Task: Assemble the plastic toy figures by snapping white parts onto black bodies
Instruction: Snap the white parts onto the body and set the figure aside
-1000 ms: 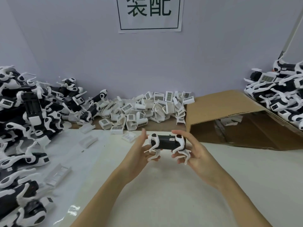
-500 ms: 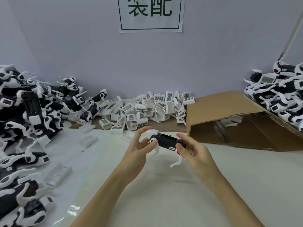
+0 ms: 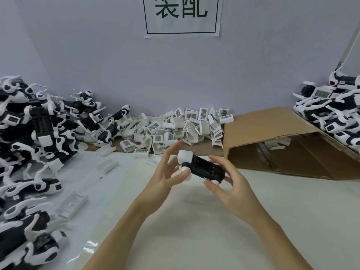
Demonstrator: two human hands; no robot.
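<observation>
Both hands hold one toy figure (image 3: pixel 202 168) in the air above the middle of the pale surface (image 3: pixel 194 230), nearer its far edge than its near one. The figure's black body lies tilted, its left end higher and farther away, with a white block-shaped part at that end and small white rounded pieces showing at both lower ends. The left hand (image 3: pixel 167 176) grips the white end: its thumb presses along the near side of the white part while its fingers reach up behind it, loosely spread. The right hand (image 3: pixel 229 182) is curled round the figure's right end, thumb at the near lower corner against a white rounded piece and fingers wrapped over the far side. Along the far edge of the surface lies a heap of loose white parts (image 3: pixel 175 129), many bearing dark gridded labels, and a few more white parts lie scattered on the surface toward the left. A large pile of black-and-white figures (image 3: pixel 29 143) fills the left edge from far corner to near corner. At the far right an open cardboard box (image 3: pixel 272 141) lies on its side with its mouth toward the hands, and behind it another pile of figures (image 3: pixel 335 117) occupies the far right corner. A paper sign (image 3: pixel 183 16) with dark characters hangs on the wall above.
</observation>
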